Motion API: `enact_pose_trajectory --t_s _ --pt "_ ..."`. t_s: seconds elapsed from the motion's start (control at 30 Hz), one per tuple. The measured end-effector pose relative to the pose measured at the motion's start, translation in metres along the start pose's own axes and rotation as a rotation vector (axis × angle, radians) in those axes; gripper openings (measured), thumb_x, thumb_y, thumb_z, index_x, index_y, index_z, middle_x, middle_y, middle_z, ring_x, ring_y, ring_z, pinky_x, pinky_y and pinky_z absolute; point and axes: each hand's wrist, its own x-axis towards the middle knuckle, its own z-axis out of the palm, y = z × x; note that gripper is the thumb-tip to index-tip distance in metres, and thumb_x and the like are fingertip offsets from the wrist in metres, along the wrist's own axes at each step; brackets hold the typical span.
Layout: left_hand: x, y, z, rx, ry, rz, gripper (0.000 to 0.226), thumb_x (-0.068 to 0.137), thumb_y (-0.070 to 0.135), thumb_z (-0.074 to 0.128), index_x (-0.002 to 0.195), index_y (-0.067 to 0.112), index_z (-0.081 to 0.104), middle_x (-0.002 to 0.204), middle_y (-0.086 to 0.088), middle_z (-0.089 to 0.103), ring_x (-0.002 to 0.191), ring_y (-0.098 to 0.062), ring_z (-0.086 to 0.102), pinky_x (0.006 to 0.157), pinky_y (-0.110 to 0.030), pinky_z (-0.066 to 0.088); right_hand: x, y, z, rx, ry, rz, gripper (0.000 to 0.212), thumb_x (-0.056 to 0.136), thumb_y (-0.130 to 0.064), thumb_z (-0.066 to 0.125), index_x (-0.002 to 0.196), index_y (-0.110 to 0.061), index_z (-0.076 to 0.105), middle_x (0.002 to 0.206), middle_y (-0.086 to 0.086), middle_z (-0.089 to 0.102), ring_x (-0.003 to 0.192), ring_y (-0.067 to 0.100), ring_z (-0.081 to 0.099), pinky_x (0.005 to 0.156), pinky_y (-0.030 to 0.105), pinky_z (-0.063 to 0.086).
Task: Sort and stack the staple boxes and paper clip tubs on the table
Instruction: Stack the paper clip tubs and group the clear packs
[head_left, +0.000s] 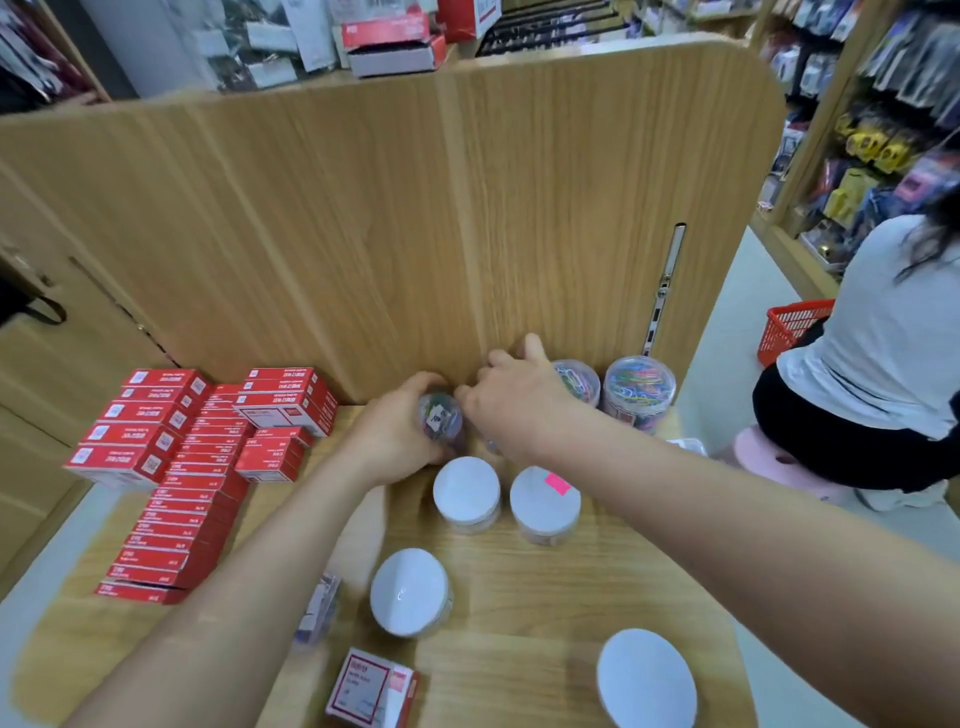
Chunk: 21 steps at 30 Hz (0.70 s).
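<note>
Left hand (395, 436) wraps a small clear tub (440, 418) of mixed clips, lying on its side, fingers curled around it. Right hand (511, 400) reaches just beside it, fingers bent down over something against the wooden back panel (415, 208); grip hidden, cannot tell what it holds, if anything.

Just right of the right hand: two clear tubs of coloured paper clips (640, 392), upright, side by side at the panel, the nearer one partly behind the fingers. Label band on the far one, print unreadable.

Nearer than the hands on the bench (519, 582): two white-lidded tubs (466, 493) side by side, the right one with a pink sticker (557, 484) on its lid. Nearer still, another white-lidded tub (409, 592) under the left forearm side, and a fourth lid (647, 678) at the lower right under the right forearm.

Left of the left hand: red staple boxes (176, 493) in stacked rows, white label text too blurred to read. One red-and-white box (371, 688) lies alone near the bottom edge, bordered label, print illegible. A blurred small clear box (319, 608) lies beside the left forearm.
</note>
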Motion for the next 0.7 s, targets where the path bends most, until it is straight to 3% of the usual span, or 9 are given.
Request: enact_pose_trajectory --t_s 0.13,0.23,0.3,0.37,0.43,0.53,0.63,0.7 --pt "-0.011 0.000 -0.007 -0.077 0.153 -0.050 0.070 0.059 0.029 0.086 0.118 0.025 0.048 0.102 0.005 0.062 0.095 -0.020 0.061 0.081 -0.031 0.048 -0.014 0.004 -0.011 0.120 0.145 0.015 0.036 0.081 -0.025 0.063 0.113 -0.016 0.047 0.107 0.005 0.052 0.095 0.027 0.056 0.091 0.049 0.030" --pt "-0.016 0.019 -0.022 -0.330 0.257 0.024 0.062 0.061 0.026 0.087 0.114 0.030 0.055 0.100 0.013 0.064 0.090 -0.006 0.063 0.083 -0.023 0.049 -0.047 0.033 -0.030 0.506 0.284 0.104 0.052 0.069 -0.033 0.071 0.114 -0.018 0.049 0.102 0.002 0.039 0.081 0.027 0.057 0.080 0.039 0.047" --pt "-0.015 0.044 -0.025 -0.492 0.252 0.114 0.062 0.062 0.020 0.088 0.116 0.028 0.059 0.101 0.015 0.064 0.088 0.005 0.062 0.083 -0.014 0.047 -0.075 0.060 -0.040 0.696 0.391 0.173 0.061 0.064 -0.032 0.073 0.121 -0.025 0.053 0.104 0.001 0.042 0.089 0.023 0.056 0.081 0.031 0.045" --pt "-0.012 0.073 -0.017 -0.541 0.223 0.204 0.065 0.061 0.018 0.089 0.118 0.025 0.059 0.104 0.012 0.065 0.089 0.007 0.061 0.081 -0.009 0.045 -0.099 0.086 -0.034 0.724 0.436 0.275 0.067 0.062 -0.028 0.075 0.125 -0.028 0.054 0.105 0.000 0.047 0.094 0.018 0.052 0.078 0.023 0.036" --pt "-0.008 0.095 0.000 -0.481 0.226 0.276 0.069 0.055 0.026 0.086 0.117 0.029 0.056 0.109 0.009 0.064 0.097 -0.003 0.062 0.088 -0.019 0.048 -0.111 0.101 -0.016 0.718 0.435 0.363 0.069 0.062 -0.026 0.076 0.126 -0.030 0.052 0.105 -0.003 0.051 0.097 0.017 0.053 0.078 0.022 0.033" --pt "-0.005 0.107 0.027 -0.440 0.245 0.292 0.060 0.055 0.028 0.083 0.107 0.033 0.052 0.103 0.011 0.064 0.095 -0.012 0.062 0.086 -0.036 0.051 -0.112 0.101 0.017 0.838 0.489 0.407 0.067 0.064 -0.024 0.082 0.125 -0.026 0.054 0.111 -0.002 0.060 0.105 0.017 0.056 0.086 0.026 0.043" --pt "-0.003 0.106 0.039 -0.415 0.315 0.270 0.052 0.059 0.026 0.085 0.102 0.033 0.055 0.102 0.008 0.062 0.094 -0.010 0.059 0.087 -0.036 0.049 -0.108 0.095 0.038 0.935 0.564 0.448 0.059 0.065 -0.026 0.085 0.119 -0.022 0.059 0.112 -0.003 0.062 0.104 0.015 0.059 0.091 0.025 0.045" --pt "-0.005 0.103 0.041 -0.404 0.346 0.261 0.059 0.059 0.023 0.086 0.109 0.034 0.056 0.108 0.009 0.057 0.099 -0.007 0.055 0.092 -0.031 0.046 -0.106 0.091 0.047 0.999 0.615 0.469 0.058 0.066 -0.028 0.084 0.118 -0.024 0.058 0.112 -0.003 0.060 0.104 0.015 0.058 0.092 0.031 0.048"
